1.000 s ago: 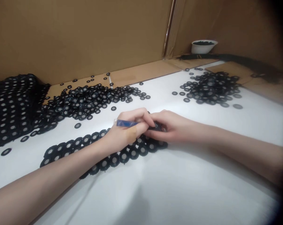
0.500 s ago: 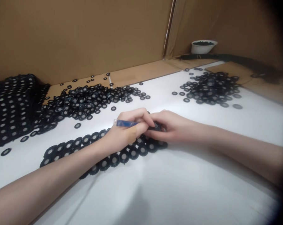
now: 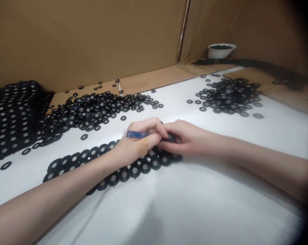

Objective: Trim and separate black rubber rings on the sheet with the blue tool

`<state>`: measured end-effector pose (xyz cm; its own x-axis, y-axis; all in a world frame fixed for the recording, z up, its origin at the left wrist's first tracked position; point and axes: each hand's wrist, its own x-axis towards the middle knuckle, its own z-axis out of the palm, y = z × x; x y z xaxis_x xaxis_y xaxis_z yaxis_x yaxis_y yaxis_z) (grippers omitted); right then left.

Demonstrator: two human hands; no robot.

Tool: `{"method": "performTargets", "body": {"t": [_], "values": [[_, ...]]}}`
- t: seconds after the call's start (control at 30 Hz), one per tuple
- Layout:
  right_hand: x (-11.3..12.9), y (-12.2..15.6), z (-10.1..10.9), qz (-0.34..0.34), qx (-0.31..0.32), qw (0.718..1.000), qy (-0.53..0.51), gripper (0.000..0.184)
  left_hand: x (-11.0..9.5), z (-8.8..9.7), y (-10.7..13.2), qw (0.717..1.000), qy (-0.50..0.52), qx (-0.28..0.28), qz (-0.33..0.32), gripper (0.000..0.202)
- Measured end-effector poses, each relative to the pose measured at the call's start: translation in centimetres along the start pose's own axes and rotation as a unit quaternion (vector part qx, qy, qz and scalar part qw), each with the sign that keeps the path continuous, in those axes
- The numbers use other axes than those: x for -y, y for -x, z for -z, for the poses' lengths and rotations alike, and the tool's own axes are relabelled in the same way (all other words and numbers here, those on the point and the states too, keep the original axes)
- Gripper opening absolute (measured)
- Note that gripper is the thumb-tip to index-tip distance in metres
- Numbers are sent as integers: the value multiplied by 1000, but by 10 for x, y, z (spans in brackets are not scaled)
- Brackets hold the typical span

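Observation:
My left hand (image 3: 136, 146) comes in from the lower left, shut around a blue-handled tool (image 3: 135, 134) whose tip is hidden in my fingers. A tan plaster (image 3: 143, 146) covers part of that hand. My right hand (image 3: 189, 139) reaches in from the right, its fingertips pinching a black rubber washer (image 3: 171, 137) against the left hand. Below both hands lies a curved linked strip of black washers with grey mesh centres (image 3: 135, 170), partly hidden by my left wrist.
A large linked black sheet of washers (image 3: 13, 119) and a loose pile (image 3: 92, 110) lie at left, with another pile (image 3: 229, 95) at right, all on a white surface (image 3: 169, 200). Cardboard walls (image 3: 79, 41) rise behind. A white bowl (image 3: 217, 51) of dark pieces stands in the far corner.

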<state>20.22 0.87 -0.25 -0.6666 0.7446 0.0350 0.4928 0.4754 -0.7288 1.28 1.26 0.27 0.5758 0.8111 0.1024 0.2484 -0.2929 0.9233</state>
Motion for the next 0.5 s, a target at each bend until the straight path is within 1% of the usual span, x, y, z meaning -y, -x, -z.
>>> {"method": "performTargets", "body": {"t": [0.5], "values": [[-2, -1, -1, 12, -8, 1000, 10, 15, 2, 0, 0, 1000, -5, 0, -10, 11]]}}
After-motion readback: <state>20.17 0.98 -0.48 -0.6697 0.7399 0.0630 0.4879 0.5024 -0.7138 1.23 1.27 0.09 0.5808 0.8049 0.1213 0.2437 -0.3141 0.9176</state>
